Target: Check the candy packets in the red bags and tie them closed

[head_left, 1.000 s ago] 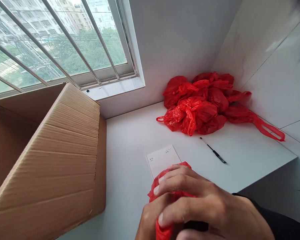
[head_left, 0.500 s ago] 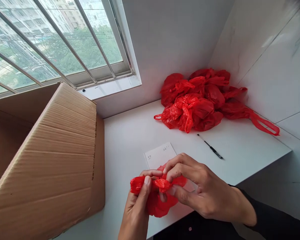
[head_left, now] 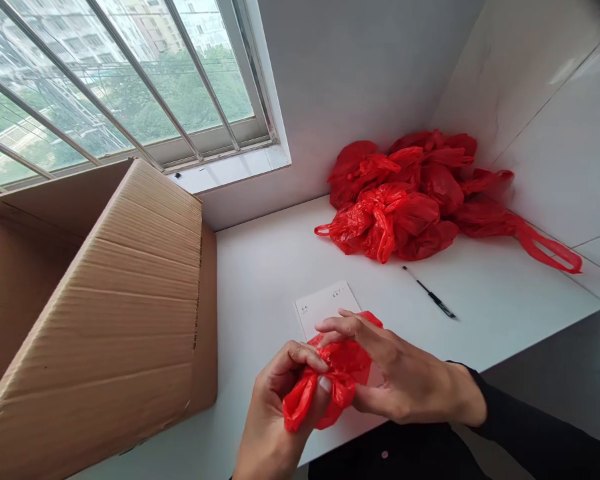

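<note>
Pinching the red plastic bag [head_left: 343,363] at its bunched middle, I have the left hand [head_left: 270,410] closed on it, thumb against index finger, and a folded loop of film pokes out over the thumb toward eight o'clock. The other left fingers are hidden, so I cannot tell how they lie. The bag sits low in my view, over the near edge of the white table [head_left: 260,267], and I read the dial from it. Whether its underside rests on the tabletop, I cannot tell.

At three o'clock I have the right hand [head_left: 395,370] beside the bag, fingers spread wide, the index reaching across the top of the film and the thumb down by the edge; from here I cannot tell how firmly it touches. A black sleeve [head_left: 530,420] runs back from that wrist toward four.

Just beyond the bag, at twelve o'clock, I see white paper [head_left: 323,307] with handwriting at two corners, partly covered. A black pen [head_left: 433,293] lies slantwise at two. The heap of red plastic bags [head_left: 400,207] is at one, against the wall, one long handle trailing toward two. A cardboard box [head_left: 145,320] stands open between nine and ten, below a barred window [head_left: 125,80].
</note>
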{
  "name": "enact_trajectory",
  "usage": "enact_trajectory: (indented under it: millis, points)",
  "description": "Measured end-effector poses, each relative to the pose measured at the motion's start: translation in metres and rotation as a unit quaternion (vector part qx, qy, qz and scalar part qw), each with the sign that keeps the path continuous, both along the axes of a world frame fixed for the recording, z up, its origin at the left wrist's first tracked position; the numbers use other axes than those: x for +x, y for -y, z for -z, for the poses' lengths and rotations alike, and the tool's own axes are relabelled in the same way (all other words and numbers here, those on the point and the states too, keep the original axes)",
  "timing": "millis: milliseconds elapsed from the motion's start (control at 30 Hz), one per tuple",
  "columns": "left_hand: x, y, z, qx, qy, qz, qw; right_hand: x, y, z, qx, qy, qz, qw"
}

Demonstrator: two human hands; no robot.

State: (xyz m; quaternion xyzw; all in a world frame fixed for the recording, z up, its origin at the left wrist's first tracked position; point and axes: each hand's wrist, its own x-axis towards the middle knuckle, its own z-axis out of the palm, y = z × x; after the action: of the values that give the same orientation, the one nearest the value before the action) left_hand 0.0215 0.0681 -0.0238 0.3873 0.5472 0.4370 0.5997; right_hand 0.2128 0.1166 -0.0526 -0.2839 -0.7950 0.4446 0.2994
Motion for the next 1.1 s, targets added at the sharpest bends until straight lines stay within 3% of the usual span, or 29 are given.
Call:
enact_trajectory:
  millis: [167, 300, 367, 467, 533, 600, 800, 900, 967, 1100]
  points:
    - [0.002, -0.001, 0.000, 0.022, -0.069, -0.030, 0.997, -0.003, -0.002, 0.005, -0.015, 0.006, 0.029, 0.999]
    - [-0.011, 0.002, 0.008, 0.039, -0.138, -0.078, 0.987, 0.006, -0.004, 0.002, -0.128, -0.025, 0.127, 0.983]
    - [-0.017, 0.005, 0.010, 0.042, -0.119, -0.134, 0.983, 0.013, -0.004, 0.001, -0.179, -0.043, 0.180, 0.966]
    - [-0.019, 0.007, 0.007, 0.052, -0.002, -0.197, 0.979, 0.020, 0.000, -0.002, -0.194, -0.064, 0.198, 0.959]
    - [-0.015, 0.005, 0.004, 0.046, 0.058, -0.188, 0.979, 0.020, 0.004, -0.005, -0.153, -0.060, 0.190, 0.968]
    - [-0.009, 0.003, 0.001, 0.030, 0.058, -0.166, 0.984, 0.017, 0.007, -0.010, -0.082, -0.045, 0.187, 0.978]
    - [0.014, 0.015, 0.001, -0.015, -0.057, -0.056, 0.997, 0.003, 0.012, -0.014, 0.054, -0.004, 0.102, 0.993]
    - [0.014, 0.020, 0.006, -0.013, -0.107, -0.043, 0.993, 0.000, 0.012, -0.012, 0.114, 0.036, 0.061, 0.991]
    - [0.011, 0.019, 0.007, -0.020, -0.104, -0.058, 0.993, 0.000, 0.012, -0.012, 0.100, 0.040, 0.062, 0.992]
    - [0.008, 0.014, 0.003, -0.048, -0.104, -0.067, 0.991, 0.002, 0.009, -0.015, -0.018, 0.023, 0.141, 0.990]
